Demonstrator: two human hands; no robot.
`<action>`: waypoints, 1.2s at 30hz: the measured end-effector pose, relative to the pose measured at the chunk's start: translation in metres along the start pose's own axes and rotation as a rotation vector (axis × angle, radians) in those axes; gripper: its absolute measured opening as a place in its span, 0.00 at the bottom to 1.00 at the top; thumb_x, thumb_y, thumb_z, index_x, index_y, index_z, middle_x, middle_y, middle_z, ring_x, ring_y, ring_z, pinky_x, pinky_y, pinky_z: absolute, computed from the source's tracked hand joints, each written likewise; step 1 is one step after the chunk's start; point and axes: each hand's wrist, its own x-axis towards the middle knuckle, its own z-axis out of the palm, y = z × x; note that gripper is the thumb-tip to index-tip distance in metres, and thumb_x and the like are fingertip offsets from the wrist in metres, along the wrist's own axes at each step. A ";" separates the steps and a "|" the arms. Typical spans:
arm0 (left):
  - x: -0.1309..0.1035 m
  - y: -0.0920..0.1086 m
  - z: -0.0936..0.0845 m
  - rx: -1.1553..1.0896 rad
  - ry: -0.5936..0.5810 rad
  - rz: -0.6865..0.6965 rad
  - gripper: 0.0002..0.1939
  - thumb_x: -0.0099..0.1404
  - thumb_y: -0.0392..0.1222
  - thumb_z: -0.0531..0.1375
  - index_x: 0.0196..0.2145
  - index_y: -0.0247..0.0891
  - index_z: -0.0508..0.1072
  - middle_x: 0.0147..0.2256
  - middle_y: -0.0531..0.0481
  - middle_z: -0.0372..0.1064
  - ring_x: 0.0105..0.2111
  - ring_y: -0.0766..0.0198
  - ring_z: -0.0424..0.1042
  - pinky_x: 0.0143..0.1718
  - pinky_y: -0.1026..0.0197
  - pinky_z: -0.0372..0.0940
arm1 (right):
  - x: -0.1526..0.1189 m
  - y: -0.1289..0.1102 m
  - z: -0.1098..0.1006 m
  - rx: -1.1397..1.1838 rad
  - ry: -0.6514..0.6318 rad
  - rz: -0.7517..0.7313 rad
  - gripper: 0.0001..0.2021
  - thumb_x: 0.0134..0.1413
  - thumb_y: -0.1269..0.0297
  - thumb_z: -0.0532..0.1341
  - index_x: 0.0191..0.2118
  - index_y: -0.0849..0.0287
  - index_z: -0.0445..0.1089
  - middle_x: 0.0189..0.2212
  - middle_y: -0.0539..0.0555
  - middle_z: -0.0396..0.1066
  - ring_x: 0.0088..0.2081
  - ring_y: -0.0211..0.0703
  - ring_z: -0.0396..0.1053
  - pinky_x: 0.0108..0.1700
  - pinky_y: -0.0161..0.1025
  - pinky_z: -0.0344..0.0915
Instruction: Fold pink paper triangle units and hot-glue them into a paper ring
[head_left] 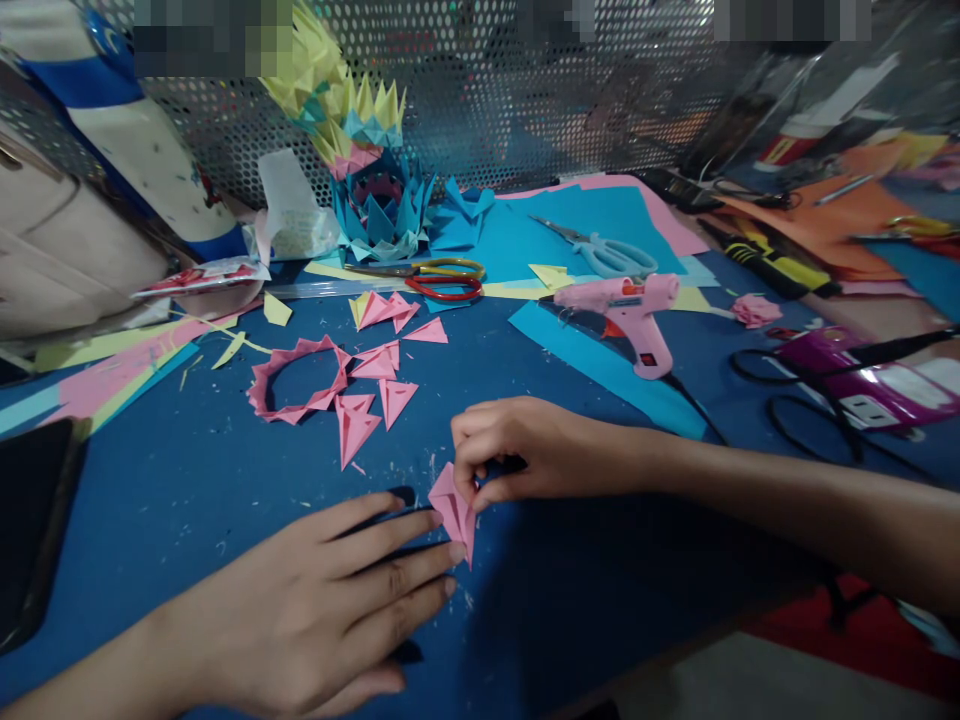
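Note:
A pink folded paper piece (452, 505) lies on the blue tabletop between my hands. My left hand (330, 590) is stretched flat with its fingers spread, and its fingertips touch the left side and lower tip of the paper. Curled in a pinch, my right hand (510, 452) grips the paper's upper right edge. Beyond them sits a ring of joined pink paper points (289, 412). Several loose pink folded triangles (354, 425) are scattered to the right of that ring.
A pink glue gun (630, 310) rests ahead of my right arm. Behind are red-and-yellow-handled scissors (450, 278), light blue scissors (611, 255) and a yellow and blue paper model (379, 190). A phone (37, 530) lies far left; a purple power strip (862, 375) with black cable is right.

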 end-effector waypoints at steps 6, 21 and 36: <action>0.001 -0.001 0.000 -0.016 0.002 0.009 0.19 0.74 0.48 0.54 0.54 0.34 0.73 0.56 0.49 0.70 0.58 0.55 0.67 0.68 0.51 0.47 | 0.000 0.001 0.000 -0.009 -0.001 -0.004 0.08 0.63 0.62 0.62 0.36 0.59 0.76 0.32 0.51 0.67 0.35 0.38 0.64 0.38 0.34 0.56; 0.002 -0.003 0.001 -0.066 -0.070 0.015 0.21 0.74 0.48 0.53 0.56 0.33 0.70 0.60 0.47 0.66 0.61 0.53 0.64 0.68 0.49 0.47 | -0.001 0.001 0.000 -0.035 -0.002 -0.019 0.07 0.63 0.63 0.62 0.36 0.59 0.75 0.32 0.51 0.67 0.36 0.38 0.65 0.38 0.33 0.57; 0.021 -0.001 0.014 -0.564 0.171 -0.627 0.09 0.73 0.38 0.56 0.50 0.41 0.68 0.47 0.49 0.72 0.48 0.63 0.70 0.48 0.61 0.65 | 0.001 0.009 0.002 0.068 0.001 -0.143 0.06 0.63 0.68 0.62 0.36 0.59 0.76 0.34 0.52 0.71 0.39 0.39 0.66 0.43 0.34 0.59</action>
